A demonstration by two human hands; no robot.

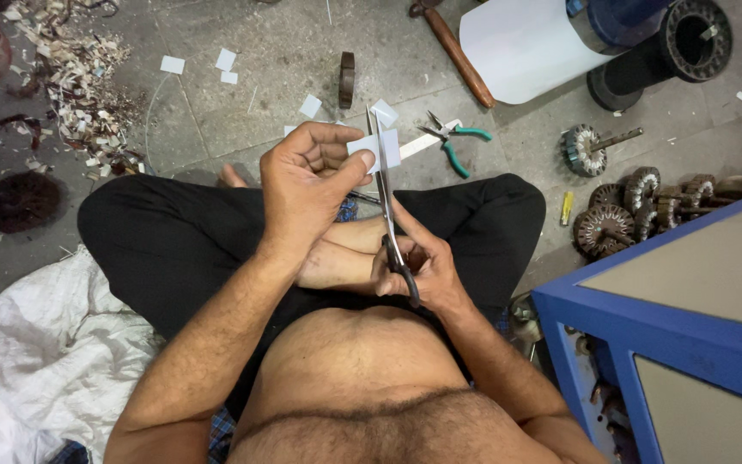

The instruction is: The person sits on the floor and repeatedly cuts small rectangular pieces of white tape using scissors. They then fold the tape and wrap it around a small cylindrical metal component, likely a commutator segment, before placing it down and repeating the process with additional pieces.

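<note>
While L hand (307,185) pinches white strip (377,150), R hand (414,266) apparently cuts w/ scissors (386,202).

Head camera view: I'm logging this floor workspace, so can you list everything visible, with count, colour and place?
small white paper strip: one, white, pinched in the left hand, between the scissor blades
long steel scissors: one pair, grey blades and dark handles, in the right hand
green-handled pliers: one, on the floor beyond the knees
white paper squares: several, scattered on the floor
white sheet roll: one, top centre
wooden-handled tool: one, brown, beside the roll
wound motor rotors: several, brown, on the floor at right
blue metal frame: one, lower right
white sack: one, lower left
left hand: holding the strip
right hand: gripping the scissors
</note>
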